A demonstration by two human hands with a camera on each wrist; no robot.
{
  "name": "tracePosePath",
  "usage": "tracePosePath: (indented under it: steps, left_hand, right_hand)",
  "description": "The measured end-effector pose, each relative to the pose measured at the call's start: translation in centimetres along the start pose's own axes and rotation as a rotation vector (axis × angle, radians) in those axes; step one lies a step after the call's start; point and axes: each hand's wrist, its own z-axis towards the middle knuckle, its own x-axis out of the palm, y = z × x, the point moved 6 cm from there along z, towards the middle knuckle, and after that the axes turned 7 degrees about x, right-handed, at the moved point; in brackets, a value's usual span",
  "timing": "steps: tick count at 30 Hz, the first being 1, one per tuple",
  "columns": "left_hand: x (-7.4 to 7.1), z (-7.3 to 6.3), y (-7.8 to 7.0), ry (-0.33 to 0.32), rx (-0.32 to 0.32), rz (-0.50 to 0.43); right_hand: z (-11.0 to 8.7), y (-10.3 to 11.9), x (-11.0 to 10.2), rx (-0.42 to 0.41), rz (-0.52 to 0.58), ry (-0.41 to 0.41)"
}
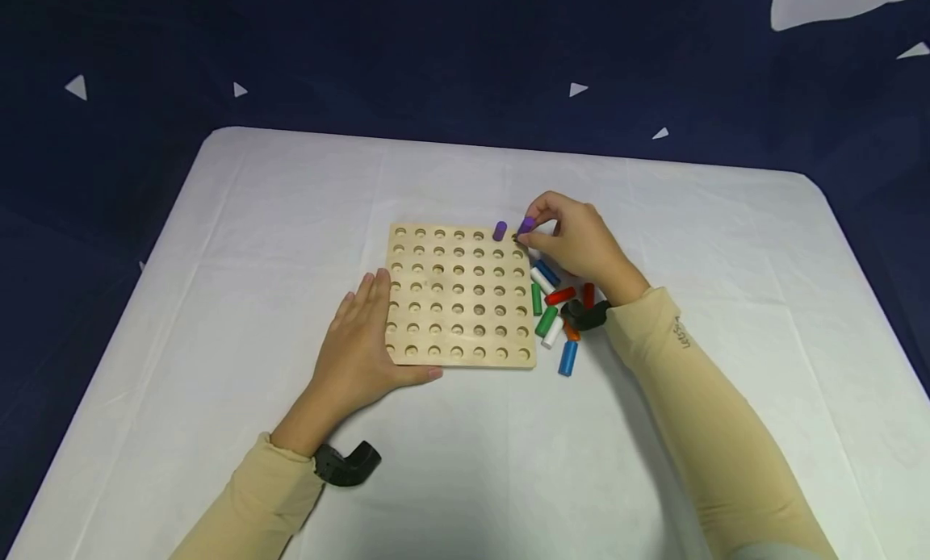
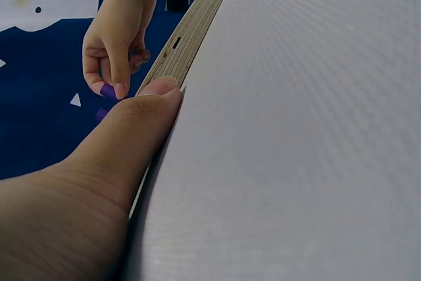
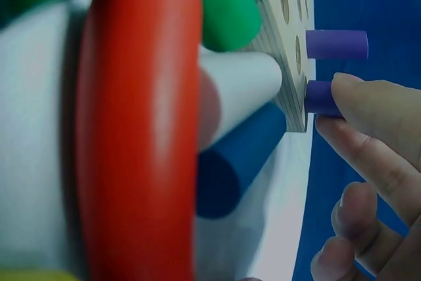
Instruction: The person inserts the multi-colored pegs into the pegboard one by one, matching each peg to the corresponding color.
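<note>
A square wooden board (image 1: 468,279) with rows of round holes lies on the table. My right hand (image 1: 577,237) pinches a purple peg (image 1: 527,224) between thumb and forefinger at the board's far right corner hole. In the right wrist view this purple peg (image 3: 321,98) stands upright against the board face, its outer end covered by the fingertips. Another purple peg (image 1: 500,231) stands in the hole just left of it. My left hand (image 1: 359,342) rests along the board's left edge, fingers straight, with the thumb (image 2: 141,123) against the near edge.
Right of the board lie several loose pegs, among them a red peg (image 3: 138,123), a dark blue peg (image 1: 546,272), a green peg (image 1: 546,321), a white peg (image 1: 553,332), an orange peg (image 1: 571,330) and a light blue peg (image 1: 568,358). A white cloth covers the table (image 1: 305,197).
</note>
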Motion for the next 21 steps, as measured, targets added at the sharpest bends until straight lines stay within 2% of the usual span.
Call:
tracePosePath:
  steps: [21]
  left_hand:
    - [0.1,-0.06,-0.08,0.002,0.004,0.004]
  right_hand:
    - [-0.06,0.24,0.6,-0.003,-0.076,0.027]
